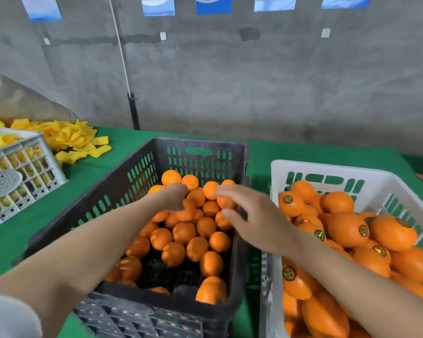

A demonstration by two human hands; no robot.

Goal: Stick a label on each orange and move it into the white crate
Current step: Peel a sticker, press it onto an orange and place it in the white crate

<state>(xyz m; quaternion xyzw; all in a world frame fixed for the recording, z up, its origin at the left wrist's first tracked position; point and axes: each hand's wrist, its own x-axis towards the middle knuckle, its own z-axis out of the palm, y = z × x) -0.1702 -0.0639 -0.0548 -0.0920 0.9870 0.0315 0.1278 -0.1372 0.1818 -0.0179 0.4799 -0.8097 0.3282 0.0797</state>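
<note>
A black crate (142, 167) in the middle holds several unlabelled oranges (183, 231). Both my arms reach into its far half. My left hand (174, 196) lies on the pile, its fingers curled down over an orange (187, 213). My right hand (250, 217) has its fingers above and its thumb below another orange (226, 202) by the crate's right wall. The white crate (327, 170) on the right is heaped with oranges (347, 230) that carry round dark labels. My right forearm crosses its near left corner.
Everything stands on a green table (291, 150) against a grey wall. At the left are a grey lattice crate (22, 167) and a heap of yellow foam sleeves (76, 140). A black pole (133, 111) stands behind the table.
</note>
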